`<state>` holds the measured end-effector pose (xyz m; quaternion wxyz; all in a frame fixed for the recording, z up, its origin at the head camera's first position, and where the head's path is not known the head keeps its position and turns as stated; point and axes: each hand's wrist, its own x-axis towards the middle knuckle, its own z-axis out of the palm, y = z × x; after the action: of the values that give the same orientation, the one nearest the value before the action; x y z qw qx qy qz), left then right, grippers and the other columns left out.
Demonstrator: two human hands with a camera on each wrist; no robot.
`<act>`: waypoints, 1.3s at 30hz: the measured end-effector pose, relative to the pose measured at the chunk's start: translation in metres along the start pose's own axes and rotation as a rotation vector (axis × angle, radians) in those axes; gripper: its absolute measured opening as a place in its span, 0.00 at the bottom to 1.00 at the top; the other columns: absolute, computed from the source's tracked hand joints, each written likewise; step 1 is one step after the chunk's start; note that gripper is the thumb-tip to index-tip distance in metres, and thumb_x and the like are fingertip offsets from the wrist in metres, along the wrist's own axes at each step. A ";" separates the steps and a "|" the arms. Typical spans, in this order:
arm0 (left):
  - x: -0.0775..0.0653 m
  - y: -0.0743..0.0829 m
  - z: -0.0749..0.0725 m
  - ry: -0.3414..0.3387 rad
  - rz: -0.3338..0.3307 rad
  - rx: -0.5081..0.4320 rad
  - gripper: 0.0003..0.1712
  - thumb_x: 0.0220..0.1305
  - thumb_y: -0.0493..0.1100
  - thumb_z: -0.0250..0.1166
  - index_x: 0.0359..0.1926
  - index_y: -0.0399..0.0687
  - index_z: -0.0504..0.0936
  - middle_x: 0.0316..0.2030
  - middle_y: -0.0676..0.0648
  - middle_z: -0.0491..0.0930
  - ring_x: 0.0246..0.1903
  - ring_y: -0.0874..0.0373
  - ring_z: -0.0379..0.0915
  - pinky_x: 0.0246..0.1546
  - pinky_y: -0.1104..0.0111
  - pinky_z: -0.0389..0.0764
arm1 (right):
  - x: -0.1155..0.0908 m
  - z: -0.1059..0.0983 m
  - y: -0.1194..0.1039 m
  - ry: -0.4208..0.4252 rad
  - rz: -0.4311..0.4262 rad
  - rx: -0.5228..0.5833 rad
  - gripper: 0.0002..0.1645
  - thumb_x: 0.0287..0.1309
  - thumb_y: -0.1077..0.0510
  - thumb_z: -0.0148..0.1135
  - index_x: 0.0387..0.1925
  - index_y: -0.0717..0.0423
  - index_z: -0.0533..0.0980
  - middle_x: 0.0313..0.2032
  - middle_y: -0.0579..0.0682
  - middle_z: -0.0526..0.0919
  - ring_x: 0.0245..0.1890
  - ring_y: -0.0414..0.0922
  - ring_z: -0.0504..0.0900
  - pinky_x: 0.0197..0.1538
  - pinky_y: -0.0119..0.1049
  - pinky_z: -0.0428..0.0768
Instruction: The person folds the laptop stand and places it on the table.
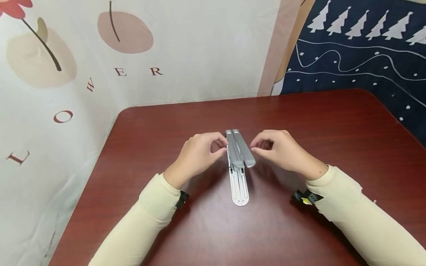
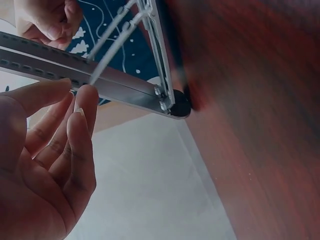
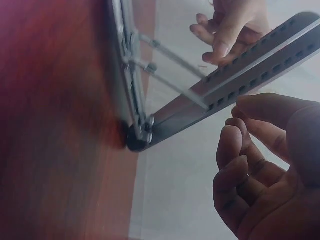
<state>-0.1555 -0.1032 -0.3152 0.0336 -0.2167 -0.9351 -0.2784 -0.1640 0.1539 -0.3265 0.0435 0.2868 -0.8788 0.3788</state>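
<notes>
A grey folding laptop stand (image 1: 237,159) stands tilted up mid-table, its two slotted arms joined to a narrow silver base (image 1: 239,186) by thin struts (image 2: 115,42). One arm splays toward the right at its near end. My left hand (image 1: 199,155) is beside the left arm, thumb and index fingertips right at its edge, other fingers loosely bent. On the opposite side, my right hand (image 1: 281,149) has bent fingers and a small gap to the right arm in the head view. In the right wrist view its thumb tip comes close to the arm's slotted edge.
The dark red wooden table (image 1: 332,122) has rounded far corners. A pale cloth with printed letters (image 1: 206,55) hangs behind and left; a navy cloth with white trees (image 1: 352,62) hangs right. Black straps (image 1: 306,197) show at both cream sleeves.
</notes>
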 end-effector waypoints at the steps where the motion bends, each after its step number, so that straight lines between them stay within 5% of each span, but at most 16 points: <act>1: 0.001 -0.001 0.001 -0.007 -0.008 0.006 0.06 0.62 0.44 0.69 0.40 0.59 0.86 0.33 0.60 0.87 0.22 0.67 0.73 0.29 0.66 0.75 | 0.002 0.001 0.002 -0.005 0.007 -0.002 0.07 0.54 0.65 0.72 0.32 0.49 0.85 0.26 0.42 0.82 0.27 0.39 0.77 0.32 0.30 0.76; 5: 0.006 -0.003 0.003 -0.019 -0.034 0.039 0.04 0.62 0.46 0.69 0.39 0.61 0.85 0.34 0.61 0.87 0.18 0.63 0.69 0.26 0.65 0.71 | 0.011 0.005 0.006 -0.002 0.021 0.013 0.07 0.54 0.65 0.72 0.32 0.50 0.85 0.26 0.44 0.83 0.27 0.40 0.78 0.32 0.30 0.76; 11: 0.010 0.000 0.005 -0.047 -0.065 0.048 0.03 0.63 0.48 0.69 0.38 0.61 0.84 0.33 0.62 0.87 0.25 0.66 0.77 0.29 0.64 0.75 | 0.016 0.014 0.010 -0.008 0.050 0.048 0.06 0.55 0.65 0.71 0.33 0.52 0.85 0.27 0.46 0.84 0.27 0.41 0.79 0.32 0.31 0.77; 39: 0.021 -0.008 0.016 -0.084 -0.190 -0.084 0.03 0.64 0.49 0.67 0.37 0.60 0.84 0.33 0.59 0.86 0.30 0.66 0.81 0.36 0.63 0.78 | 0.023 0.018 0.020 -0.031 0.192 0.098 0.02 0.59 0.61 0.69 0.34 0.54 0.86 0.27 0.50 0.85 0.23 0.41 0.79 0.28 0.30 0.77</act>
<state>-0.1771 -0.0926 -0.3289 -0.0412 -0.1398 -0.9395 -0.3101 -0.1912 0.1418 -0.3450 -0.0204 0.2090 -0.8833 0.4192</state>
